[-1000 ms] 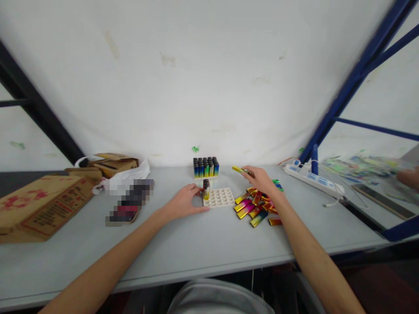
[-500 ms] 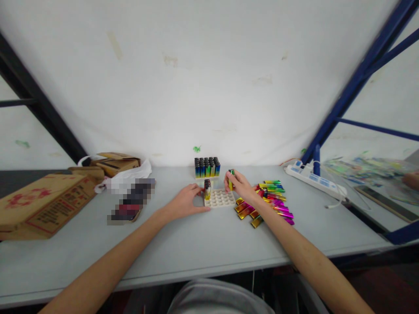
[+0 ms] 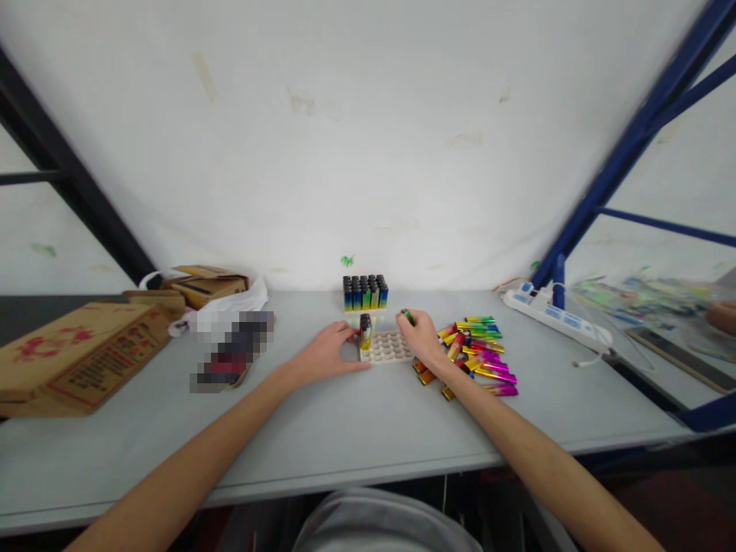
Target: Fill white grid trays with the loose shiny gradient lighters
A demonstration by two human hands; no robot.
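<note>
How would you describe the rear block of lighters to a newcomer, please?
On the grey table, look to the middle, near the white wall. The rear block of lighters stands there in tight upright rows, black tops up; the nearer tray shows rows of round holes.

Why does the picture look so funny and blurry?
Head view: blue post slants, probably from a wide lens; big squares cover a dark thing; plastic at far right looks smeared; light is soft, with little glints on the shiny pieces.
</note>
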